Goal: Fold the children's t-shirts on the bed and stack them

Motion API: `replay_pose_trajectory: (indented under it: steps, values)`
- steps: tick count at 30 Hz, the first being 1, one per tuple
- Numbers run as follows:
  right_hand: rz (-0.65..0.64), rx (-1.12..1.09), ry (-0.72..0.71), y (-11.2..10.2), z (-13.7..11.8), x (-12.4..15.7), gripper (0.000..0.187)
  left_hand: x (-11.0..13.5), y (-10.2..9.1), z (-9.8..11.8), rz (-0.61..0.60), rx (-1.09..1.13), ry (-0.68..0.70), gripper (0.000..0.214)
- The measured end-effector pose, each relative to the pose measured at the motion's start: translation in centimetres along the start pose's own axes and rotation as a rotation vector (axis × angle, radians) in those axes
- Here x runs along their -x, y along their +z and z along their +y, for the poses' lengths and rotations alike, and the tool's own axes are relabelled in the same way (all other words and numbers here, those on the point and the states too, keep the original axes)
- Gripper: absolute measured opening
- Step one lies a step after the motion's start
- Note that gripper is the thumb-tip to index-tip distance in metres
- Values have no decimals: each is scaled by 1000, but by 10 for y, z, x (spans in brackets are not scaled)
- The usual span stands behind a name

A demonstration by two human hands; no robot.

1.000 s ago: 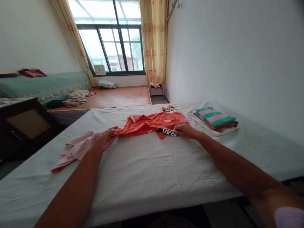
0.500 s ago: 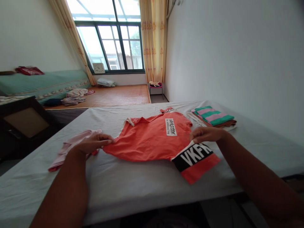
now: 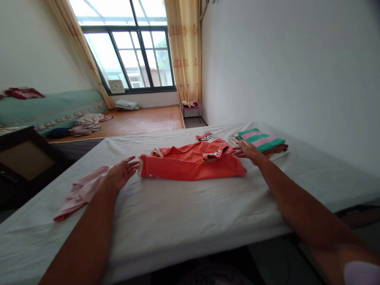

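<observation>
Orange-red shirt (image 3: 192, 168), pale-trimmed, lies on the white sheet (image 3: 178, 213) before you, near side folded over, hiding part of it. Your left grip (image 3: 121, 173) and right grip (image 3: 248, 152) are released at either end; fingertip contact is unclear. Folds cut the white-on-black sleeve lettering, too blurred to read surely.

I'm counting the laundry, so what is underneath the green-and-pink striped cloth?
Beneath the striped cloth, brown cloth and, lowest, whitish cloth show at the edges; their middles are covered.
</observation>
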State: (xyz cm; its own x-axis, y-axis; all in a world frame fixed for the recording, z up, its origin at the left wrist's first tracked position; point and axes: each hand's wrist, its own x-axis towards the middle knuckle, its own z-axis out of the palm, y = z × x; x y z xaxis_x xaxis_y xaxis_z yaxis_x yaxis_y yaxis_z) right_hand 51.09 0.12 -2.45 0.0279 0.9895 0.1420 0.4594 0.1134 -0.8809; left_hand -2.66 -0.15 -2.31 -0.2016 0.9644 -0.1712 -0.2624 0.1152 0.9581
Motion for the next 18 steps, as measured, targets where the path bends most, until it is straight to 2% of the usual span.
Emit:
replay_pose_trajectory:
  steps: [2,3,6,8,10,13,16,18]
  values:
    - [70,-10,149,-8,11,2,45,-1,-1,-5,48,-202,90,24]
    - [61,-12,232,-12,15,5,49,-1,-1,-6,67,-340,143,26]
    - [-138,94,367,-19,20,20,60,2,3,-7,23,-834,256,29]
    - [-286,219,300,-18,16,29,54,4,9,-7,-19,-1108,267,32]
    - [-382,283,118,-13,10,37,43,5,17,-8,-25,-1254,272,35]
    - [-353,144,-90,-10,2,42,35,8,23,-13,-38,-1249,354,32]
    - [-209,-91,-105,-19,0,46,27,11,23,-15,2,-1062,400,34]
    - [-238,-107,-75,-28,1,52,24,14,21,-13,16,-952,354,41]
